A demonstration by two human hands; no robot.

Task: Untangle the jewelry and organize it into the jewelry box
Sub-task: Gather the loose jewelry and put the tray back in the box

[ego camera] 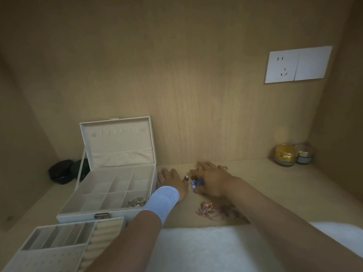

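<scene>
The left hand (170,178) is laid flat on the desk (259,185), fingers straight, nothing held; a white wrap (165,201) is worn at its wrist. The right hand (211,179) is spread palm down just beside it, fingers extended and nothing gripped. Whether its thumb touches the jewelry cannot be told.

Between the two hands a blue and purple cluster (197,182) is seen, tucked against the right thumb side, with a red piece (185,179) close to the left hand's edge. Both hands are about equally near, but the cluster is judged to fall more readily to the right hand. No long axis can be made out in this knot; it is compact and blurred.

Nearer the person, under the right forearm, a pink and gold tangle (207,208) is spread on the desk, with strands trailing leftward.

The open jewelry box (78,215) stands to the left, its right wall just beside the left hand, so any sorted piece would have to be carried leftward across that hand. A few sorted pieces (137,202) are lodged in its front right compartment. A lifted-out tray (59,242) is set in front of the box.
</scene>
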